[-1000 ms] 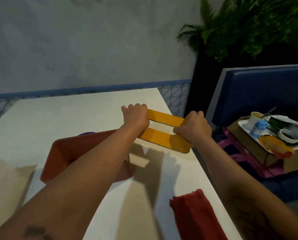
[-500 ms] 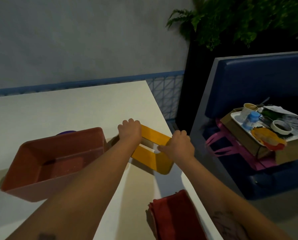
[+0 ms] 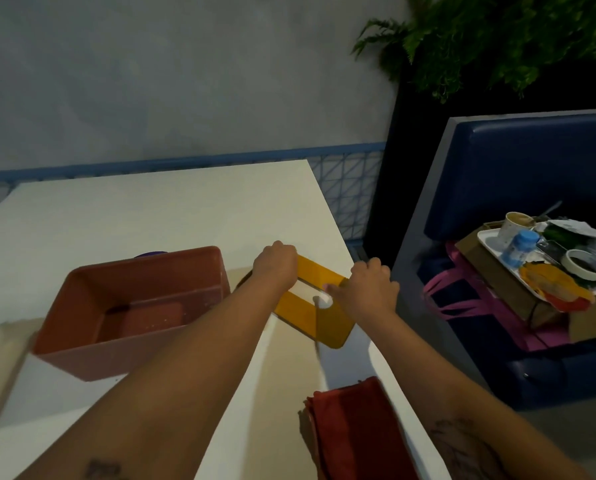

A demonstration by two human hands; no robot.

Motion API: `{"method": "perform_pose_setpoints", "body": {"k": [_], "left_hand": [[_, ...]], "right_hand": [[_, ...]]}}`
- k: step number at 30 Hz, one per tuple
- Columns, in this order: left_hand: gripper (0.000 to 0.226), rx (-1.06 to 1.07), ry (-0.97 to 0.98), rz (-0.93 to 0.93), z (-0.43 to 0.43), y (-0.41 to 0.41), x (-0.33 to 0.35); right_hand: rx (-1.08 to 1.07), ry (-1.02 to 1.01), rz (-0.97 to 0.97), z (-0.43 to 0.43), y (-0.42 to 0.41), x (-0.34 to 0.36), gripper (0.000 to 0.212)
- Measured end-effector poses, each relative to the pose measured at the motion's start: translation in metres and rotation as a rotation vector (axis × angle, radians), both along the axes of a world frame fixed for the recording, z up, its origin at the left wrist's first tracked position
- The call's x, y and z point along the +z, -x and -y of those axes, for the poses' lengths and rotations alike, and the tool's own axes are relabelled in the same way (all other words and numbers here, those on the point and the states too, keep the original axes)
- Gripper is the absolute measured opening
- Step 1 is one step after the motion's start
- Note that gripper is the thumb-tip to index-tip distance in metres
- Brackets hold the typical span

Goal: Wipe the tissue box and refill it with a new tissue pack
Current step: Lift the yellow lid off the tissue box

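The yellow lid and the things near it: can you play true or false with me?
1. Both hands hold the yellow lid. True: the left hand grips its far end and the right hand grips its right side.
2. The lid is sitting on top of the brown box. False: the lid is off, to the right of the open box.
3. The box is full of tissues. False: no tissues show inside it.
4. A red cloth lies on the table. True.
5. The tray with the cup is on the table. False: it sits over on the blue bench.
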State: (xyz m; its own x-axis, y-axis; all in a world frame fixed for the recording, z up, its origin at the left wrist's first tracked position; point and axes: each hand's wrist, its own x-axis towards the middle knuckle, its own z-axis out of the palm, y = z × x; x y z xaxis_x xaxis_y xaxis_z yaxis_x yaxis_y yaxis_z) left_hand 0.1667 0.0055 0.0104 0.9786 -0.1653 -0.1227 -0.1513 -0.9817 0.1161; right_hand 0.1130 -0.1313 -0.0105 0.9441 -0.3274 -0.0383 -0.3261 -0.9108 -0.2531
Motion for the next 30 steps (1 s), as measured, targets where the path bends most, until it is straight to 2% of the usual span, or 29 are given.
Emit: {"method": "perform_pose_setpoints", "body": {"k": [6,8,14,19,26,30], "left_hand": [[0.037,0.024,0.201,0.231,-0.012,0.009,0.038],[0.040,0.042,0.265,0.309,-0.026,0.014,0.052],[0.041,0.185,0.338,0.457,-0.100,0.030,0.095],[0.035,0.352,0.345,0.516,-0.191,0.054,0.112],[0.031,0.493,0.269,0.490,-0.332,0.107,0.114],[0.032,0.558,0.249,0.412,-0.397,0.126,0.102]], "right_hand": [[0.093,-0.073,0.249,-0.029,-0.013,0.032,0.030],[0.150,-0.079,0.297,-0.047,-0.018,0.046,0.023],[0.269,-0.107,0.392,-0.118,-0.025,0.091,0.034],[0.416,-0.247,0.431,-0.202,-0.011,0.112,0.027],[0.688,-0.379,0.330,-0.335,0.022,0.117,0.036],[0.754,-0.427,0.217,-0.394,0.037,0.108,0.043]]}}
